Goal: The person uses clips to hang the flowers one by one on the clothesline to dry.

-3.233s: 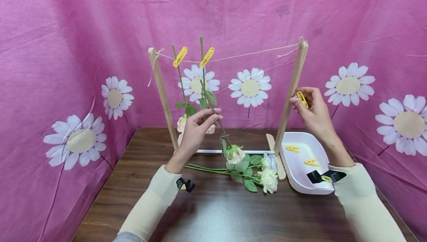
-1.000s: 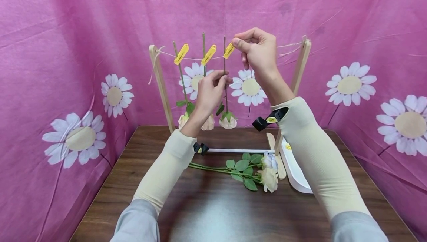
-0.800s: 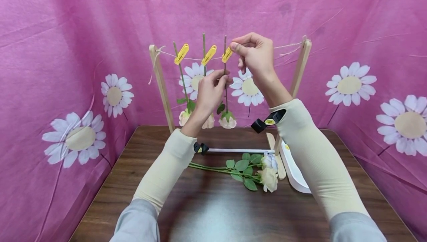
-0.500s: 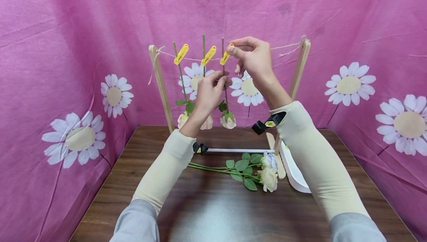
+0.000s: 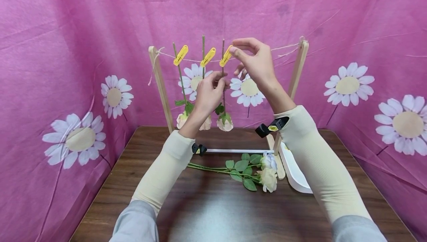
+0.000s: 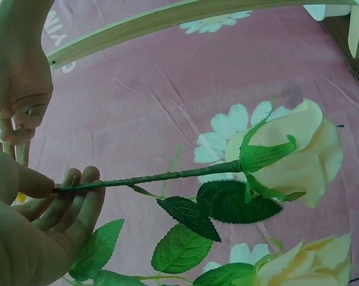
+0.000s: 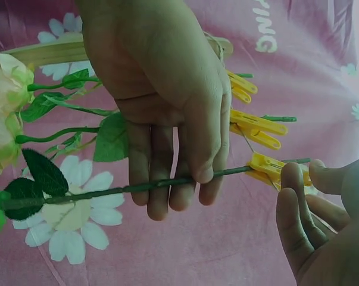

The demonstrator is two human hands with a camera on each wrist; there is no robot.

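Observation:
In the head view my left hand (image 5: 209,94) pinches the stem of a cream rose (image 5: 225,124), which hangs head down from the string (image 5: 285,47). My right hand (image 5: 258,62) holds the upper end of a yellow clothespin (image 5: 225,57) between thumb and index finger. In the right wrist view this clothespin (image 7: 265,168) sits across the string and the rose stem (image 7: 122,189), just above my left fingers. Two more cream roses (image 5: 182,119) hang to the left, each stem under its own yellow clothespin (image 5: 181,55); my left hand partly hides the middle rose.
The string runs between two wooden posts (image 5: 298,69) joined low down by a white rod (image 5: 240,151). A cream rose (image 5: 268,179) and a pale blue rose (image 5: 268,161) lie on the brown table (image 5: 213,212). My right sleeve covers part of the white tray (image 5: 295,175).
Both hands have risen to the string, the left with the rose, the right with a clothespin from beside the right post. Lately the clothespin shifted slightly left and down onto stem and string.

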